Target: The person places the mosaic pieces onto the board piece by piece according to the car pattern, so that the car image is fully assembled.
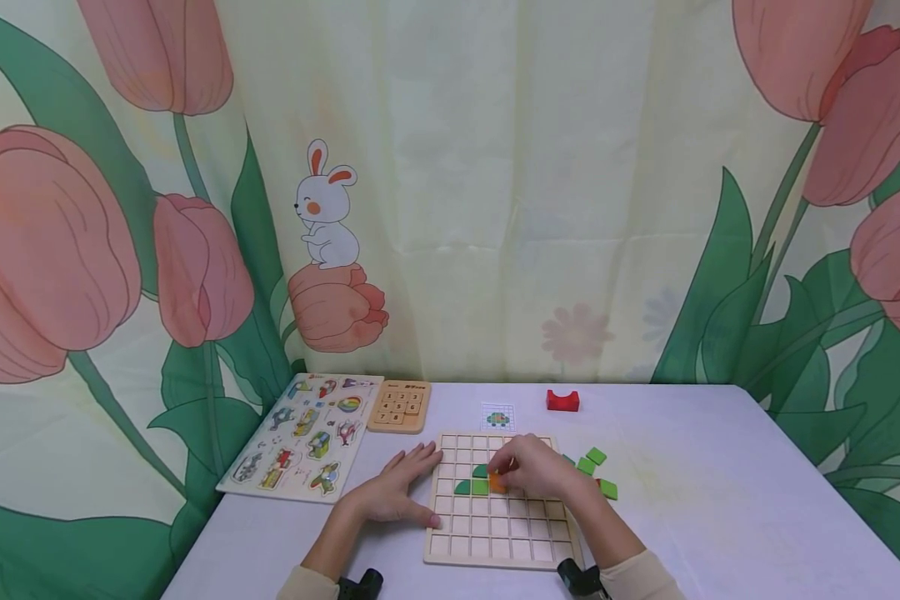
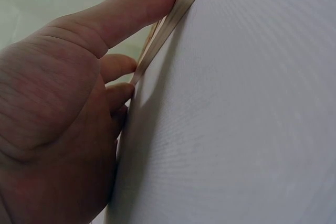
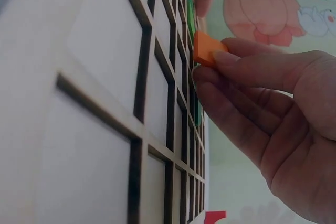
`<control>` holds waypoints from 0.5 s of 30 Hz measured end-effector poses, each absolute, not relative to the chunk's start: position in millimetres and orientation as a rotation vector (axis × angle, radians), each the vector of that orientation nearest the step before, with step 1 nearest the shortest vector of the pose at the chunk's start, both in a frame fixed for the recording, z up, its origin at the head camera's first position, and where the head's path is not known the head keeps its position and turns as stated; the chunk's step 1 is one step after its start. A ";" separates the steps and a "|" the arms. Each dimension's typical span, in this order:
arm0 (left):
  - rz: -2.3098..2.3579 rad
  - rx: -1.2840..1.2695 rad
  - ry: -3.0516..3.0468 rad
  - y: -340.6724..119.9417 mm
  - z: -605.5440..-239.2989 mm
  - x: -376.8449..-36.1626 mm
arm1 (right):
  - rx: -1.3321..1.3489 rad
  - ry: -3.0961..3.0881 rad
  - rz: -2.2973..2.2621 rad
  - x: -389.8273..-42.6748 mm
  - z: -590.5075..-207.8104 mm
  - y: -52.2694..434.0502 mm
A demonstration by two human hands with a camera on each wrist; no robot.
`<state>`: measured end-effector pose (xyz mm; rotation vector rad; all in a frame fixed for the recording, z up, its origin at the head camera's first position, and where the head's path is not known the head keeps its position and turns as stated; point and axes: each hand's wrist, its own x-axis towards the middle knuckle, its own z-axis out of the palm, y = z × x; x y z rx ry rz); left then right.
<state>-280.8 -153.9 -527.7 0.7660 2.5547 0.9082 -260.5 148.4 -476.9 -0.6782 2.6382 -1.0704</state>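
A wooden grid board (image 1: 457, 546) lies on the table, with several green tiles in its upper middle cells, among them a square tile (image 1: 480, 487) and a rounded tile (image 1: 462, 487). My right hand (image 1: 532, 467) pinches an orange tile (image 3: 206, 49) between thumb and fingers, right at the cells beside the green square. My left hand (image 1: 393, 492) is spread at the board's left edge, its thumb (image 2: 142, 9) and fingertips touching the wooden side. Part of the grid is hidden under the right hand.
Loose green tiles (image 1: 596, 456) lie right of the board. Behind it are a small pattern card (image 1: 498, 417) and a red arched block (image 1: 562, 402). A picture puzzle board (image 1: 300, 433) and a wooden number puzzle (image 1: 399, 408) lie at the back left. A printed curtain hangs behind.
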 end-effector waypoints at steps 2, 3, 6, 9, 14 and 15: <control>0.903 0.765 2.557 -153.9 -527.7 -280.7 | -0.684 2.640 -1.066 -260.6 -478.2 147.6; 0.902 0.764 2.557 -153.9 -527.7 -280.8 | -0.690 2.642 -1.063 -260.9 -479.1 147.3; 0.896 0.768 2.561 -153.8 -527.8 -281.2 | -0.711 2.656 -1.043 -261.5 -480.6 146.4; 0.893 0.768 2.564 -153.4 -527.7 -281.4 | -0.734 2.660 -1.025 -261.9 -481.5 146.2; 0.887 0.753 2.566 -152.6 -527.3 -281.1 | -0.758 2.651 -1.011 -261.6 -482.0 145.9; 0.889 0.751 2.564 -152.5 -527.1 -281.0 | -0.760 2.651 -1.010 -261.6 -482.3 146.0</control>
